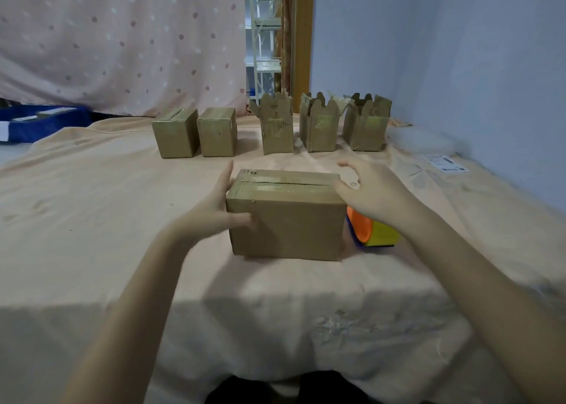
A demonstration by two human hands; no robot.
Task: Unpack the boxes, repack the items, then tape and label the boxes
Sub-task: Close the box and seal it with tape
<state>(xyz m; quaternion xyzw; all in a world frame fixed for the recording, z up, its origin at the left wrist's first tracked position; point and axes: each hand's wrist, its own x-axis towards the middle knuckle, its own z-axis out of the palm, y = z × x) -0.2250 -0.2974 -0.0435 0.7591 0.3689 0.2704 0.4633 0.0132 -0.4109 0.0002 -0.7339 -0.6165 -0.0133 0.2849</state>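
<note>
Both your forearms reach forward over the peach cloth that covers the table, and your hands bracket the nearest cardboard box. Your left hand lies flat against the box's left end, fingers straight along that end and thumb pressing the front face near the upper corner. Your right hand cups the box's right end with relaxed, spread fingers; you grip nothing with either hand, you only press the box between them. That box sits on its base in the middle of the cloth, its flaps folded shut, old tape across the top and a dark open seam running along it, so what it holds is hidden.

Just behind your right wrist, an orange and yellow tape dispenser lies beside the box's right end.

Farther back stands a row of five boxes: two closed boxes on the left, three opened boxes on the right with flaps standing up; their insides cannot be seen. At far right a sheet of labels lies on the cloth
</note>
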